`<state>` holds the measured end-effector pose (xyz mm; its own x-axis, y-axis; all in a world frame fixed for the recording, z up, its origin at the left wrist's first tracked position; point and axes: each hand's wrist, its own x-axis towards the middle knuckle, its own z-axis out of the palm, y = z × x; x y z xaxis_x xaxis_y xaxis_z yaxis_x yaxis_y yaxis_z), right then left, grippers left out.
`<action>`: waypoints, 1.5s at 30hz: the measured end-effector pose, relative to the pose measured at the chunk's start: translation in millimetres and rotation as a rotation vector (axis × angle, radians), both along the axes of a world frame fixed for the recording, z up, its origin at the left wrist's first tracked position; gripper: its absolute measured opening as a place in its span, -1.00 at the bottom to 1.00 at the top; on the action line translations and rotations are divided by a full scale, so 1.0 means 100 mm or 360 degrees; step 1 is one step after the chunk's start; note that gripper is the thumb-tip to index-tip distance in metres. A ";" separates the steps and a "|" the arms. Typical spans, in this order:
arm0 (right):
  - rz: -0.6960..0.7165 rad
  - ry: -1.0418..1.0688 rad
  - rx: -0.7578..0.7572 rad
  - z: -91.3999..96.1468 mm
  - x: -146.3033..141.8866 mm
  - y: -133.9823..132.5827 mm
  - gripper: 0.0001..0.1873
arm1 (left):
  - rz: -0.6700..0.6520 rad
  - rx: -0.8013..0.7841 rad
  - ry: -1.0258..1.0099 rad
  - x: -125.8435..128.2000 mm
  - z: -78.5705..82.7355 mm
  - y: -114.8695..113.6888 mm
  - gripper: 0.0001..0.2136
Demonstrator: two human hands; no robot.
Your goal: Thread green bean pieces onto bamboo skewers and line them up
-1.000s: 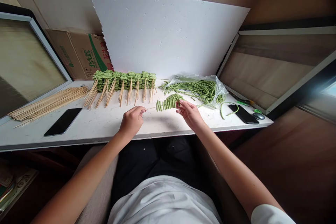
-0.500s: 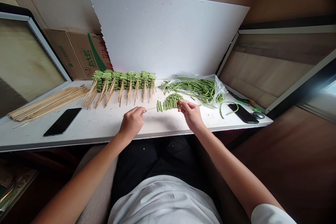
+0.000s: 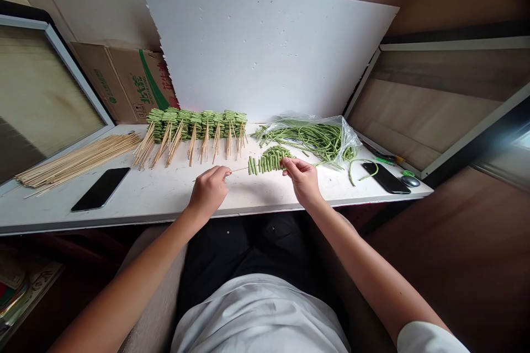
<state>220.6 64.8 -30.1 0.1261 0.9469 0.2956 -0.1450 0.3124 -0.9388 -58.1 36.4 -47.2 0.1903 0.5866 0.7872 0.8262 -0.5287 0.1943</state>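
My left hand (image 3: pixel 210 187) is closed on the bare end of a thin wooden skewer (image 3: pixel 239 169) above the front of the white table. Cut green bean pieces (image 3: pixel 267 163) sit side by side across the skewer, with small gaps near the left end. At their right end, the thumb and fingers of my right hand (image 3: pixel 301 176) pinch the beans; whether they press on a bean or on the skewer's tip is hidden. Just behind lies a small pile of cut bean pieces (image 3: pixel 276 151), partly covered by the held row.
Stacked bean skewers (image 3: pixel 194 121) stand at the back left. Loose bare skewers (image 3: pixel 78 160) and a phone (image 3: pixel 101 189) lie left. Long beans (image 3: pixel 314 138) spill from a clear plastic bag (image 3: pixel 348 140) at right, near another phone (image 3: pixel 386 177). A white board (image 3: pixel 265 49) rises behind.
Both hands hold nearly the same pose around the skewer. The bean pieces at its left end look slightly rearranged, and the camera view has shifted a little.
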 end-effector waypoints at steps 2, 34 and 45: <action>-0.0012 -0.0009 0.0006 0.00 0.00 0.00 -0.61 | -0.0002 0.0012 0.0012 0.00 0.00 0.00 -0.64; -0.0034 -0.0148 -0.0143 0.03 0.20 0.19 -0.47 | -0.0192 -0.0788 -0.0345 0.01 0.16 0.01 -0.86; -0.0420 -0.0306 0.0006 -0.08 0.69 0.61 -0.41 | 0.0302 -0.0735 -0.0797 -0.39 0.31 0.37 -0.90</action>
